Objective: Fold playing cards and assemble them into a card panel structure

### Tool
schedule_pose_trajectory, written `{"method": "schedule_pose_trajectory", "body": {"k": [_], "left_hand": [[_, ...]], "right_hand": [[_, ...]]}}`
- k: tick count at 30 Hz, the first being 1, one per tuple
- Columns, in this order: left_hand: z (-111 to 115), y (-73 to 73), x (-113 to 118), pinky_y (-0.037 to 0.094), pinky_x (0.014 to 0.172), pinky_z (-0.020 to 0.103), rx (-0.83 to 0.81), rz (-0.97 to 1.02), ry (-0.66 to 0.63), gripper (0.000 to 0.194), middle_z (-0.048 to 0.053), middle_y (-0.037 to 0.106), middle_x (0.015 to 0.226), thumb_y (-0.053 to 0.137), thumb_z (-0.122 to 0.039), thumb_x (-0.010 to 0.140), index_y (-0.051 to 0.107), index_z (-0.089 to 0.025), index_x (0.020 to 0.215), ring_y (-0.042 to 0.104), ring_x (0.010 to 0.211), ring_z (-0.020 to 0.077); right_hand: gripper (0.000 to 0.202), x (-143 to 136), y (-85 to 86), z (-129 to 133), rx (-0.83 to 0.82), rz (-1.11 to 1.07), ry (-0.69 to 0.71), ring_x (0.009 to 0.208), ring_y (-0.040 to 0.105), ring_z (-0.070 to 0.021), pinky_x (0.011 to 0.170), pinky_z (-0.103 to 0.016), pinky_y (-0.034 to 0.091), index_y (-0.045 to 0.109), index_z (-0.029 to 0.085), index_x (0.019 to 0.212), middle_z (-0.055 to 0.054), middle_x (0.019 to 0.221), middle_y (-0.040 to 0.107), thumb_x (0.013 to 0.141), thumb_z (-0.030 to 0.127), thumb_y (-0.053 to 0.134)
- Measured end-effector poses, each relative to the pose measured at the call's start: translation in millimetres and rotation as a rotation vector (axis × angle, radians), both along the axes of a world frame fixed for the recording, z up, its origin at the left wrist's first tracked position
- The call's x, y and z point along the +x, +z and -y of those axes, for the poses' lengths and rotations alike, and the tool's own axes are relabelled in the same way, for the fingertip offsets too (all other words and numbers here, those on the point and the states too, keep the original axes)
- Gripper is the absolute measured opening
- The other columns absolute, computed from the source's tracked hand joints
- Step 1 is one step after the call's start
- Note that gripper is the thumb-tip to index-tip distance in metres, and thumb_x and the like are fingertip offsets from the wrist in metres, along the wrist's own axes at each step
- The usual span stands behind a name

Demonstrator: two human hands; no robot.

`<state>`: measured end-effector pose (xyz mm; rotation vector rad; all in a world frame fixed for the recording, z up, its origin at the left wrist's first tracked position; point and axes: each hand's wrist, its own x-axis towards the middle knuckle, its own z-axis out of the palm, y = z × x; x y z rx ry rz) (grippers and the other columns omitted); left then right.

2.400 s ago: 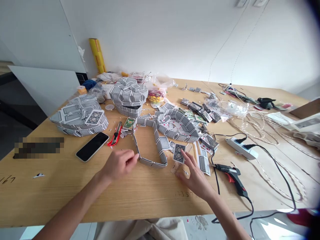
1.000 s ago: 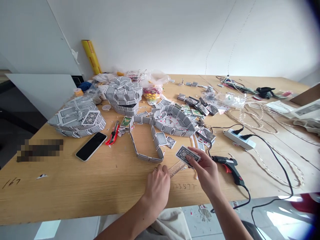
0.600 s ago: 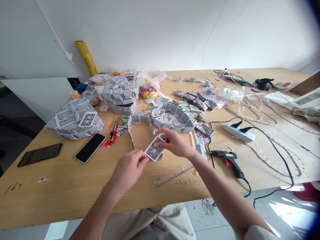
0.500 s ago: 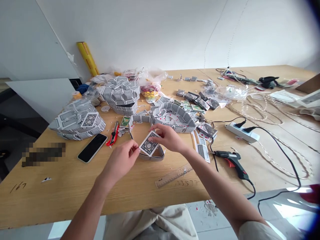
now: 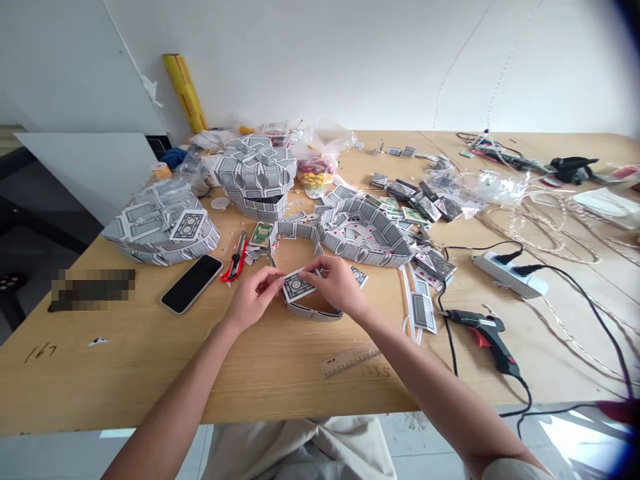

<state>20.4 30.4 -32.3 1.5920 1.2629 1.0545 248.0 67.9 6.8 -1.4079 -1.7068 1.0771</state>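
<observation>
A playing card (image 5: pixel 297 285) with a dark patterned back is pinched between my two hands. My left hand (image 5: pixel 256 295) is closed on its left edge, and my right hand (image 5: pixel 334 281) grips its right part. Under and behind the hands stands a curved strip frame (image 5: pixel 314 313) made of folded cards, partly hidden. A second dark-backed card (image 5: pixel 359 275) shows just right of my right hand. Beyond the frame sits an open heart-like box (image 5: pixel 367 233) of folded cards, with loose cards inside.
On the left are a card-covered box (image 5: pixel 160 223), a phone (image 5: pixel 193 285) and a red cutter (image 5: pixel 235 257). A ruler (image 5: pixel 350 360) lies in front. A glue gun (image 5: pixel 487 337), its cable and a power strip (image 5: pixel 510 273) lie on the right.
The card has turned to lie flatter and sits lower over the frame. A second card now shows beside my right hand. The view has shifted slightly.
</observation>
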Motion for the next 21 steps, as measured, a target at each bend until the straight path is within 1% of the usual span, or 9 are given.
{"method": "schedule_pose_trajectory", "body": {"k": [3, 7, 11, 13, 15, 18, 21], "left_hand": [[0, -2.7, 0, 0.046, 0.058, 0.025, 0.016, -0.040, -0.016, 0.036, -0.001, 0.066, 0.072, 0.069, -0.052, 0.101, 0.076, -0.021, 0.117, 0.059, 0.062, 0.0153], [-1, -7.1, -3, 0.049, 0.063, 0.026, 0.035, -0.107, -0.035, 0.037, 0.001, 0.073, 0.080, 0.064, -0.052, 0.104, 0.076, -0.021, 0.119, 0.065, 0.068, 0.0168], [-1, -10.3, -3, 0.049, 0.064, 0.026, 0.030, -0.127, -0.039, 0.038, 0.001, 0.072, 0.079, 0.061, -0.052, 0.106, 0.075, -0.020, 0.120, 0.067, 0.069, 0.0173], [-1, -10.4, -3, 0.049, 0.063, 0.026, 0.023, -0.125, -0.036, 0.038, 0.001, 0.072, 0.079, 0.060, -0.053, 0.106, 0.074, -0.020, 0.120, 0.067, 0.068, 0.0174], [-1, -9.6, -3, 0.049, 0.063, 0.026, 0.014, -0.131, -0.034, 0.038, 0.001, 0.072, 0.080, 0.059, -0.053, 0.106, 0.074, -0.020, 0.120, 0.066, 0.069, 0.0175], [-1, -7.2, -1, 0.046, 0.063, 0.026, 0.012, -0.152, -0.024, 0.036, 0.000, 0.069, 0.077, 0.059, -0.050, 0.106, 0.074, -0.020, 0.117, 0.063, 0.067, 0.0168], [-1, -4.0, 1, 0.043, 0.063, 0.026, 0.024, -0.165, -0.019, 0.032, -0.001, 0.067, 0.075, 0.058, -0.047, 0.105, 0.074, -0.021, 0.114, 0.059, 0.065, 0.0161]], "right_hand": [[0.014, -4, -1.3, 1, -0.016, 0.050, -0.032, 0.068, 0.072, -0.0216, 0.062, -0.030, 0.054, 0.079, 0.021, 0.082, -0.004, 0.074, 0.078, 0.086, 0.034, 0.082], [0.014, -6, 0.8, 6, -0.036, 0.090, -0.033, 0.064, 0.072, -0.0210, 0.058, -0.028, 0.049, 0.078, 0.021, 0.079, -0.003, 0.071, 0.078, 0.086, 0.033, 0.081], [0.015, -1, 12.0, 13, -0.103, 0.092, 0.041, 0.049, 0.070, -0.0185, 0.046, -0.026, 0.045, 0.074, 0.022, 0.085, -0.002, 0.073, 0.078, 0.094, 0.034, 0.070], [0.012, 6, 18.3, 14, -0.113, 0.095, 0.067, 0.046, 0.069, -0.0184, 0.042, -0.027, 0.044, 0.073, 0.024, 0.090, -0.002, 0.078, 0.080, 0.096, 0.032, 0.066], [0.009, 16, 22.7, 13, -0.076, 0.099, 0.048, 0.052, 0.072, -0.0199, 0.047, -0.029, 0.050, 0.073, 0.025, 0.093, -0.004, 0.088, 0.083, 0.095, 0.029, 0.065], [0.010, 31, 27.0, 6, 0.048, 0.142, -0.022, 0.064, 0.076, -0.0230, 0.061, -0.036, 0.057, 0.075, 0.026, 0.098, -0.007, 0.104, 0.084, 0.094, 0.030, 0.067], [0.014, 36, 34.3, -4, 0.122, 0.164, -0.037, 0.067, 0.075, -0.0233, 0.066, -0.039, 0.056, 0.077, 0.025, 0.101, -0.008, 0.106, 0.083, 0.094, 0.033, 0.068]]}}
